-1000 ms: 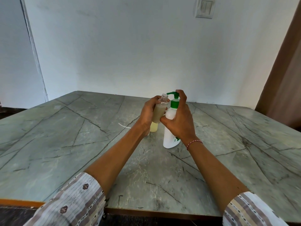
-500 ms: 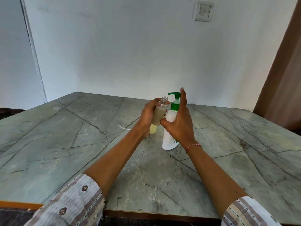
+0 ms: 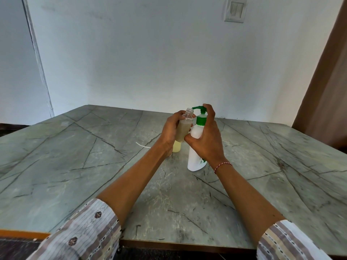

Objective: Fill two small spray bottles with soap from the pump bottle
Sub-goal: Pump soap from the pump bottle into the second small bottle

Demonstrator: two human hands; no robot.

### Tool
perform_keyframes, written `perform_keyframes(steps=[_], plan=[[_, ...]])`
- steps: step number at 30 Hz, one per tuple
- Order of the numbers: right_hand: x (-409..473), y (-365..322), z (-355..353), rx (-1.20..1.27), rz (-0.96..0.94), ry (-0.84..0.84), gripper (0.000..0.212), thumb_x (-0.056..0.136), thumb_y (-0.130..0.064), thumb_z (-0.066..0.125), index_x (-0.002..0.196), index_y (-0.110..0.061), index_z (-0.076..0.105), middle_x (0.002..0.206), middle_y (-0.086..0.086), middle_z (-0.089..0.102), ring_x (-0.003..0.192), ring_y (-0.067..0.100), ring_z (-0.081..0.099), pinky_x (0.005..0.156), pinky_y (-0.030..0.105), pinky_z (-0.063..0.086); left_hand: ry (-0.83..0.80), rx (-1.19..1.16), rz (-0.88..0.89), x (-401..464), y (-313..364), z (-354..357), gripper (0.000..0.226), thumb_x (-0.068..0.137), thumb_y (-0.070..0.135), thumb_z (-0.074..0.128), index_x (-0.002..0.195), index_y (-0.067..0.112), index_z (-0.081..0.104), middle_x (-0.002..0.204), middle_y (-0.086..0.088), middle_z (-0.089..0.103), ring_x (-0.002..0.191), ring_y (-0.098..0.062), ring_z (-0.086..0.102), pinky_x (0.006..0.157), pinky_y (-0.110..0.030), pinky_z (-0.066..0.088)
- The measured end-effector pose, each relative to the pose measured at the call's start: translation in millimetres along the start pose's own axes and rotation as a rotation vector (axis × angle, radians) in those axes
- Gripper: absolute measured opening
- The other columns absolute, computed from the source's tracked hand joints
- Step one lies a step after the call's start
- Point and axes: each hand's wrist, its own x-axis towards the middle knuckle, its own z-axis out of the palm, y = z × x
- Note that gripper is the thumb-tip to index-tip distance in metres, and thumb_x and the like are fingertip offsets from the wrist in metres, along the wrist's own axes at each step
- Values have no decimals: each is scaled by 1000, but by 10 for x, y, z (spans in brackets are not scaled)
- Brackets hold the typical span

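Note:
A small clear spray bottle [image 3: 185,128] with no cap is tilted in my left hand [image 3: 170,132], which grips it round the middle above the table. Its lower end looks yellow. The bottle's open mouth sits just under the spout of the green pump head [image 3: 199,108]. The white pump bottle [image 3: 194,160] stands upright on the marble table [image 3: 75,156]. My right hand [image 3: 206,141] wraps round its shoulder with the thumb, and a finger lies curled over the pump head. I cannot make out a second small bottle.
A thin white tube [image 3: 143,145] lies on the table behind my left wrist, its far end hidden. A wall with a switch [image 3: 234,10] stands behind the table, and a brown panel [image 3: 328,91] rises at the right. The table's front edge is near my sleeves.
Half a second ago my right forefinger stood straight up off the pump head; now it is curled back over it. The small bottle stays under the spout.

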Motion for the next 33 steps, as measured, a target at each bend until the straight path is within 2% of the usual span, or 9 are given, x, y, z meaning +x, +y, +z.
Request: perform_keyframes(steps=[9, 14, 18, 23, 27, 31, 33], plan=[[-3, 11, 5, -25, -4, 8, 96, 65, -26, 79, 139, -26, 18, 129, 1, 50, 104, 22, 55, 82, 39, 54, -8, 4, 4, 3, -10, -20, 32, 94, 20, 32, 87, 24, 62, 86, 1, 66, 75, -13, 58, 67, -25, 47], [-23, -2, -18, -1, 19, -7, 109, 66, -26, 78, 145, -35, 4, 136, 1, 46, 110, 23, 53, 86, 44, 53, -14, 2, 7, -1, -21, -8, 33, 95, 19, 31, 87, 24, 62, 89, 1, 66, 78, -14, 58, 71, -29, 47], [-32, -28, -49, -1, 29, -1, 117, 65, -28, 78, 136, -53, -12, 136, 0, 47, 108, 24, 54, 85, 47, 53, -14, 19, 2, 9, -26, -11, 32, 95, 21, 31, 88, 25, 62, 91, 1, 66, 79, -15, 58, 73, -29, 47], [-11, -13, -28, 8, 25, -21, 109, 66, -28, 79, 145, -31, 5, 137, 2, 46, 111, 25, 53, 89, 47, 52, -12, 21, 13, 13, -24, -19, 32, 94, 21, 32, 88, 25, 63, 91, -1, 67, 76, -14, 58, 71, -28, 47], [4, -5, -21, 9, 9, -21, 106, 65, -26, 80, 144, -28, 9, 136, 2, 46, 111, 24, 54, 89, 45, 52, -8, 35, 15, 19, -26, -15, 32, 95, 21, 31, 89, 26, 62, 91, 1, 67, 78, -13, 59, 71, -28, 48], [8, -24, -6, 3, -10, -32, 100, 65, -25, 80, 141, -26, 15, 132, 2, 49, 106, 24, 55, 87, 42, 53, -3, 31, 20, 12, -29, -39, 33, 94, 21, 33, 83, 28, 63, 73, 12, 70, 66, -4, 63, 59, -18, 50], [11, -29, 4, -3, -18, -31, 97, 65, -25, 79, 140, -24, 17, 131, 3, 51, 105, 24, 55, 85, 41, 53, -2, 39, 20, 15, -28, -46, 33, 94, 22, 34, 81, 29, 63, 70, 13, 70, 63, -2, 63, 58, -17, 50]])
